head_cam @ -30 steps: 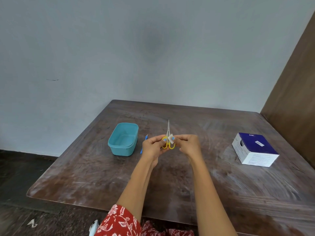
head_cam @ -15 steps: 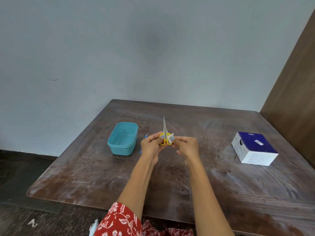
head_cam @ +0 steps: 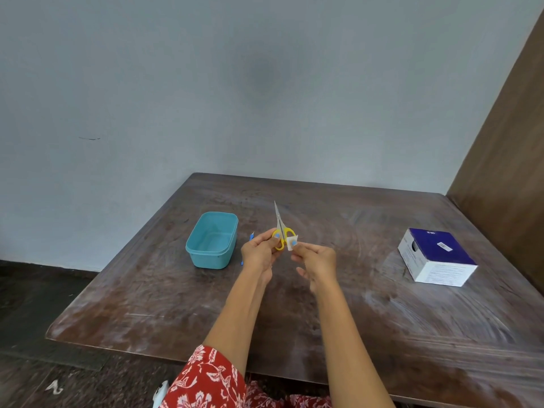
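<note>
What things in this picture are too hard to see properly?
All in the head view.
The blue stick: mostly hidden behind the left hand.
The print on the box: too small to read.
The white scrap pinched by the right hand beside the scissors: too small to name.
The white thing on the floor: cut off by the bottom edge.

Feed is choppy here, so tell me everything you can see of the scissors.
The scissors are small, with yellow plastic-looking loop handles and thin silvery blades that look shut. They stand nearly upright, tip up and leaning slightly left, held above the table. The left hand pinches the left loop; the right hand pinches a white wad against the right loop.
</note>
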The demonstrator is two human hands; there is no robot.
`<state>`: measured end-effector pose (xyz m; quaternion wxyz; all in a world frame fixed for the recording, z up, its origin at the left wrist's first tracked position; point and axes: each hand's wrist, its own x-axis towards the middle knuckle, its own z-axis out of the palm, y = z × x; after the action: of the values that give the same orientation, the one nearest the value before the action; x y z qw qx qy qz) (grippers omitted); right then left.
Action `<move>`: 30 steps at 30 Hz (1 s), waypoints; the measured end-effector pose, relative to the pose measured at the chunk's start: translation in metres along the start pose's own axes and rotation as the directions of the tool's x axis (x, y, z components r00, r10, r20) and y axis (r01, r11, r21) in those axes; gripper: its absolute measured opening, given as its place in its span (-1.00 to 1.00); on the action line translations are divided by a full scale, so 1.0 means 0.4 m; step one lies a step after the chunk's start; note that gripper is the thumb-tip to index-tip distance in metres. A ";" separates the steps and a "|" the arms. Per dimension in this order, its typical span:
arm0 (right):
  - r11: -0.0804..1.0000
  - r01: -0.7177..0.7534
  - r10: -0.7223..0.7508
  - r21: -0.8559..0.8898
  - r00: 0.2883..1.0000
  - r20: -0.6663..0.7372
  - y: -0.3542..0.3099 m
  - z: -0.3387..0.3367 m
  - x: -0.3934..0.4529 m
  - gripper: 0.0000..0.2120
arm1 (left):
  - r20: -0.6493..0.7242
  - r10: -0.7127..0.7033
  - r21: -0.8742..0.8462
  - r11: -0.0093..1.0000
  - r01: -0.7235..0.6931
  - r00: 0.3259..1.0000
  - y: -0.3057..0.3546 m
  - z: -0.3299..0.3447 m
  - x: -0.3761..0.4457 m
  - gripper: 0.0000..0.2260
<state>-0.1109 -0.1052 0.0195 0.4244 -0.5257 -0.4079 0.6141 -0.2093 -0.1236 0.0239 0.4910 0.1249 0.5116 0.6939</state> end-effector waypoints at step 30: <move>0.911 -0.108 0.114 0.397 0.993 0.007 0.011 0.045 -0.014 -0.93 | 0.033 -0.055 -0.175 0.983 0.060 0.998 -0.018 0.025 -0.022 -0.78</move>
<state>-0.1288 -0.1129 0.0192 0.4899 -0.4560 -0.2411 0.7028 -0.1943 -0.1247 0.0252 0.5269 0.0758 0.4450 0.7201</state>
